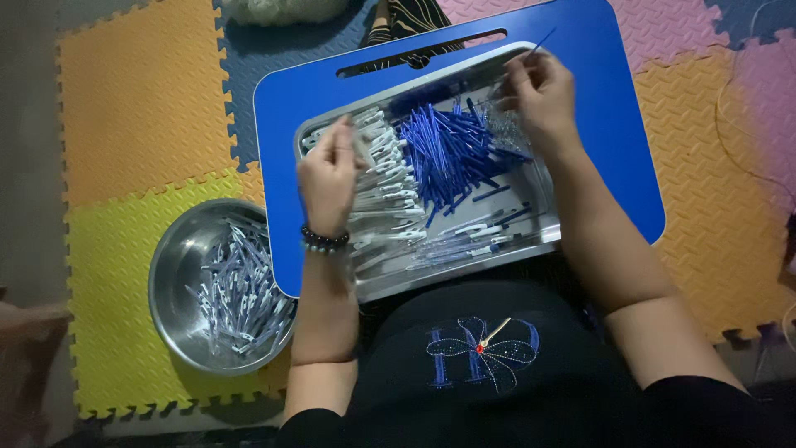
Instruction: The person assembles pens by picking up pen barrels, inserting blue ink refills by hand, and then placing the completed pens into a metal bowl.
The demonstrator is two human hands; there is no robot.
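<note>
left hand (328,176) pinching a white pen part, right hand (539,93) pinching a blue refill (543,40), metal tray (464,265)

So the tray (547,236) sits on the lap desk (613,108), which rests across the person's lap. In the tray, the heap of pen barrels (452,158) lies between the two sets of fingers, right of the left hand (329,178) and just below-left of the right hand (539,95). The pile of clip caps (390,187) is right under and beside the left fingertips. Some assembled pens (473,236) lie along the tray's near edge, closer to the body than either hand. The bowl (174,274) sits on the floor mat (141,108), off to the left of the left wrist, with more pen pieces (240,290) in it.
</note>
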